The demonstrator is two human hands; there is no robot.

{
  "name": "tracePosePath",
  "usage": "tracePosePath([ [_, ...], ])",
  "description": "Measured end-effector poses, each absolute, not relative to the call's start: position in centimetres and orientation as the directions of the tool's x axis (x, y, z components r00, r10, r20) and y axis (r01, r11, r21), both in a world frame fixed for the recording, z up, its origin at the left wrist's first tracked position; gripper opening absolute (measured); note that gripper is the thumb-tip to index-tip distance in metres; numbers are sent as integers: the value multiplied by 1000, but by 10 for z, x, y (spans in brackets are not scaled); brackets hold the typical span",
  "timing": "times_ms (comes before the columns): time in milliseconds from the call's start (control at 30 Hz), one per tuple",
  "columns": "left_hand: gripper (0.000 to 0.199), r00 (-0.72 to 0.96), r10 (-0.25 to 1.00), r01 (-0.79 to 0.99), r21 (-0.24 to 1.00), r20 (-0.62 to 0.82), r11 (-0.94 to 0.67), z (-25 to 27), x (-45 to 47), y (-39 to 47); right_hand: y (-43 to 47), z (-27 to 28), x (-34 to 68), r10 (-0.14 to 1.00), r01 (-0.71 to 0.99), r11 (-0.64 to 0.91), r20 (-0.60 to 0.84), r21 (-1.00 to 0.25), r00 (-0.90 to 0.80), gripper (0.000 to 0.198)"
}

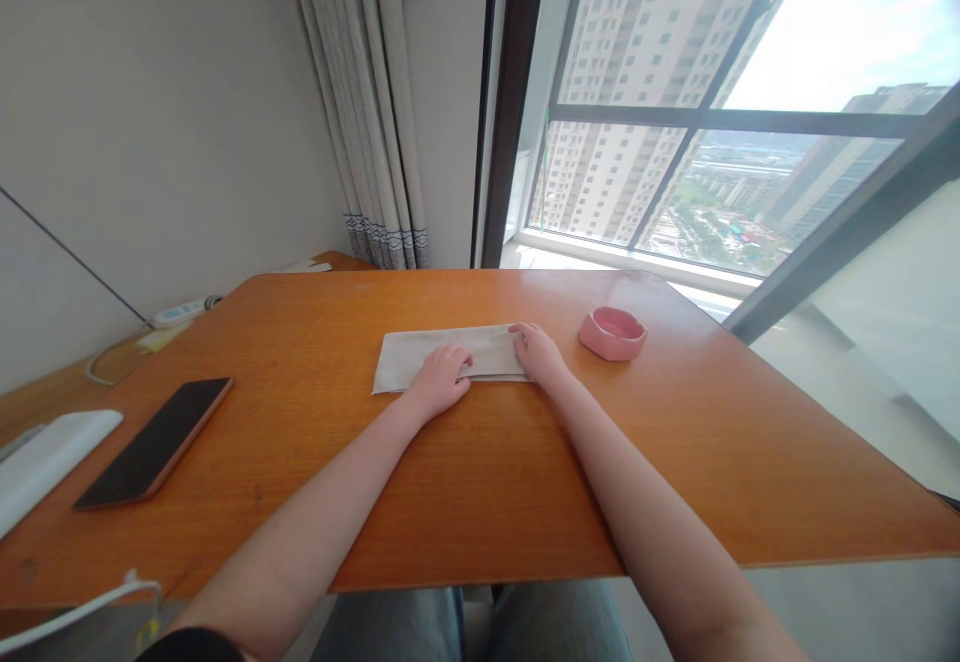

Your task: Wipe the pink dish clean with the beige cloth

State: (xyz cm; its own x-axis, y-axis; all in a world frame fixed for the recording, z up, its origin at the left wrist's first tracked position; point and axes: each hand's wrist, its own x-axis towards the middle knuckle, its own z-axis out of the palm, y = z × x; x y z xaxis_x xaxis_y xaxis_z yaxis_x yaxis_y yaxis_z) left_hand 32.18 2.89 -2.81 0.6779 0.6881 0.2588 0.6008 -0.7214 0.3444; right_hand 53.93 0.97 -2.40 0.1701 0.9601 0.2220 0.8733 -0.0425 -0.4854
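Observation:
A pale grey-white folded cloth (401, 362) lies as a long flat strip across the middle of the wooden table. My left hand (441, 380) rests palm down on its middle, fingers slightly bent and the thumb apart from them. At the cloth's right end is my right hand (537, 350), its fingertips touching the top of the fabric near the far corner. Both hands look open, with the fingers laid on the cloth rather than wrapped round it. Part of the cloth's near edge is hidden under the left hand.
A pink angular bowl (613, 333) stands right of my right hand. On the left lie a dark tablet-like slab (157, 442) and a white object (56, 457). A white cable (82, 610) hangs at the front left, and a power strip (180, 312) sits by the wall.

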Motion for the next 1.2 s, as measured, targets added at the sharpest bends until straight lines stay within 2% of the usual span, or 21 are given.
tracePosePath([
  [133,35,696,679,600,329,235,-729,-28,321,26,8,-22,538,972,876,-25,195,-481,134,32],
  [267,51,679,728,685,276,95,-675,-30,321,25,7,-21,536,973,888,-9,201,-460,114,31],
  [400,58,656,755,738,205,4,-642,-31,321,27,8,-22,536,971,888,-48,186,-457,148,35],
  [633,56,646,754,721,227,118,-654,-27,324,25,7,-21,537,965,880,-77,188,-469,185,36],
  [733,57,582,809,780,223,83,-585,-28,322,26,8,-22,538,968,884,-75,179,-462,175,36],
  [900,64,612,784,766,169,103,-620,-27,315,32,11,-26,541,970,893,-65,182,-445,161,35],
  [1067,73,509,860,847,182,-14,-499,-30,311,38,11,-26,542,970,898,-91,165,-431,178,35],
  [1200,77,586,809,794,164,46,-585,-34,312,36,8,-25,542,965,915,-141,154,-377,212,36],
])
